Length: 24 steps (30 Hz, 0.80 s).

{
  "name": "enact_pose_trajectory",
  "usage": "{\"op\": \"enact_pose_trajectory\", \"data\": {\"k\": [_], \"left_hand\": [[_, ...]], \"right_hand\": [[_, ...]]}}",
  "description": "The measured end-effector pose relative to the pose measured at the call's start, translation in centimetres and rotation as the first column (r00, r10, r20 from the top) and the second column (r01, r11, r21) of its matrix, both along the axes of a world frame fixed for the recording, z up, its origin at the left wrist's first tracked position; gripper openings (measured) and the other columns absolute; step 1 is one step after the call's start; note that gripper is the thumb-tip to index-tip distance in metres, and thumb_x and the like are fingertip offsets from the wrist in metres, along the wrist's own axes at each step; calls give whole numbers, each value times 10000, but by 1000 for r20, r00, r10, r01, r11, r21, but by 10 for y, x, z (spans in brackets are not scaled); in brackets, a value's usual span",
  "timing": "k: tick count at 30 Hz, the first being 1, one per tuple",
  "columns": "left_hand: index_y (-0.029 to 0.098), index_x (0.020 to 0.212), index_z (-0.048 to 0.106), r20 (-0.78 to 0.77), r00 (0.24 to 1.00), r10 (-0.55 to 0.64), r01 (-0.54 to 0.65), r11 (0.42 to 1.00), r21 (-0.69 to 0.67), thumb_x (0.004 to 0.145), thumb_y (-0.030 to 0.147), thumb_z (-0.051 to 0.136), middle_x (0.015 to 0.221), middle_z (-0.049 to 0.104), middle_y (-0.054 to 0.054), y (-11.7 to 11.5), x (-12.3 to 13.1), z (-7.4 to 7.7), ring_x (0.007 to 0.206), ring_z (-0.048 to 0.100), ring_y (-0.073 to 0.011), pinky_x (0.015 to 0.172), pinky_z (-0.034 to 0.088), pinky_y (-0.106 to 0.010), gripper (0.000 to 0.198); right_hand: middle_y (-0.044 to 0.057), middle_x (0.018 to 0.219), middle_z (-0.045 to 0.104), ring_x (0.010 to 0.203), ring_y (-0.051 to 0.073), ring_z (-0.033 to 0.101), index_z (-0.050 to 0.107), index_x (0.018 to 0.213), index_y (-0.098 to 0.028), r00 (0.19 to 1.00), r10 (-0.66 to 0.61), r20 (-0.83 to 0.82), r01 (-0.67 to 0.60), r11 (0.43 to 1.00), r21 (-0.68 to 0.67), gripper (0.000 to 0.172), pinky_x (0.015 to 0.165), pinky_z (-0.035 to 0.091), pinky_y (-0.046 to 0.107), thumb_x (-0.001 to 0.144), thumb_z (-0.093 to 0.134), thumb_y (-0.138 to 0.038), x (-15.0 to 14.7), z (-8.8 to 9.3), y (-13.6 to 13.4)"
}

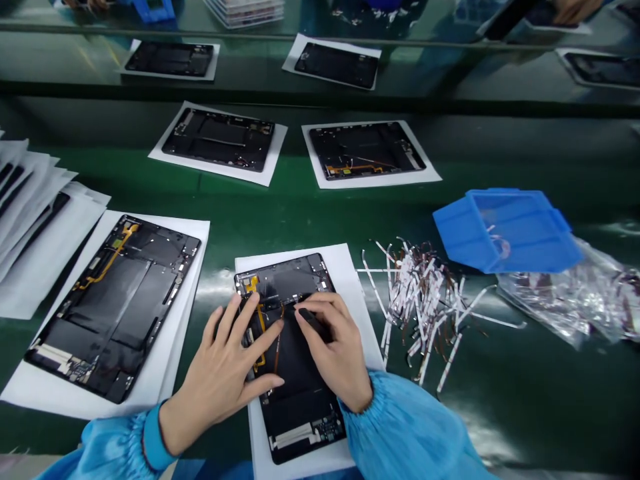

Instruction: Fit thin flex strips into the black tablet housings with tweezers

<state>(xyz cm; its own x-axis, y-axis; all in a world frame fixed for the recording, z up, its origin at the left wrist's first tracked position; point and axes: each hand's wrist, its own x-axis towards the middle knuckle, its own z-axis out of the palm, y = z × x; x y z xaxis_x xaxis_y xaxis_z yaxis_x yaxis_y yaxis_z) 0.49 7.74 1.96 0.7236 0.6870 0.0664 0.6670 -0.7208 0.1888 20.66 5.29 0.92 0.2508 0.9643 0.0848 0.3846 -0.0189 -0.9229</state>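
A black tablet housing [295, 400] lies on white paper [360, 320] in front of me. My left hand [227, 360] rests over its left side with the fingers spread, holding nothing. Under those fingers an orange flex cable [261, 320] runs along the housing's left edge, partly hidden. My right hand [335, 340] holds a small black tool [314, 324] between thumb and fingers, over the upper middle of the housing. A thin brown strip [277, 350] lies between the two hands.
Another housing [125, 300] on paper is at left, beside stacked white sheets [55, 233]. At right are a pile of thin strips [425, 300], a blue bin [515, 230] and clear plastic bags [565, 300]. Further housings [220, 140] lie behind.
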Motion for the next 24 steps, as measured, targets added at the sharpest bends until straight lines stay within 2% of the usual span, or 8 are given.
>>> {"op": "enact_pose_trajectory", "data": {"k": [5, 10, 14, 17, 20, 24], "left_hand": [[295, 1458, 475, -20, 1000, -23, 24, 999, 32, 843, 733, 530, 1571, 298, -180, 4, 4, 1, 1436, 278, -419, 1140, 151, -509, 757], [277, 1438, 507, -16, 1000, 0, 1, 999, 39, 837, 747, 523, 1542, 362, -177, 5, 9, 0, 1425, 306, -415, 1151, 136, -499, 763], [285, 1455, 492, -16, 1000, -19, 19, 998, 52, 846, 703, 563, 1547, 379, -156, 4, 10, 1, 1425, 320, -400, 1169, 118, -486, 742], [291, 1446, 501, 1, 1000, 13, -13, 999, 43, 885, 653, 547, 1523, 405, -160, 2, 11, 1, 1439, 307, -386, 1170, 131, -503, 669], [301, 1440, 503, 23, 998, 57, -57, 998, -7, 912, 574, 560, 1525, 386, -159, 2, 12, -1, 1466, 264, -392, 1158, 190, -542, 597], [308, 1461, 462, 9, 997, 76, -75, 991, -108, 962, 417, 537, 1597, 266, -146, 3, 12, 2, 1497, 170, -423, 1119, 290, -620, 517]], "right_hand": [[47, 1016, 582, 943, 191, 616, 679, 975, -248, 1000, 5, -10, -5, 1000, -24, 160, 821, 537, 337, 914, 583, -136, 1, 1, -1], [54, 1016, 589, 945, 200, 622, 679, 972, -247, 1000, 15, -16, -15, 1000, -21, 163, 812, 548, 347, 912, 576, -136, 1, 1, -1], [59, 1027, 594, 953, 205, 625, 681, 973, -248, 1000, 17, -11, -17, 1000, -17, 159, 807, 554, 350, 911, 576, -146, 1, 0, -1], [60, 1031, 591, 956, 203, 624, 678, 982, -249, 1000, 18, -14, -19, 1000, -14, 161, 820, 553, 350, 916, 570, -148, 1, -1, -1], [57, 1028, 589, 944, 195, 624, 672, 988, -246, 1000, 16, -22, -17, 1000, -6, 166, 829, 548, 345, 916, 568, -139, 1, -2, -1], [51, 1014, 596, 941, 192, 626, 665, 971, -241, 999, 17, -44, -17, 1000, 22, 146, 826, 540, 334, 909, 579, -140, 1, -1, 0]]}}
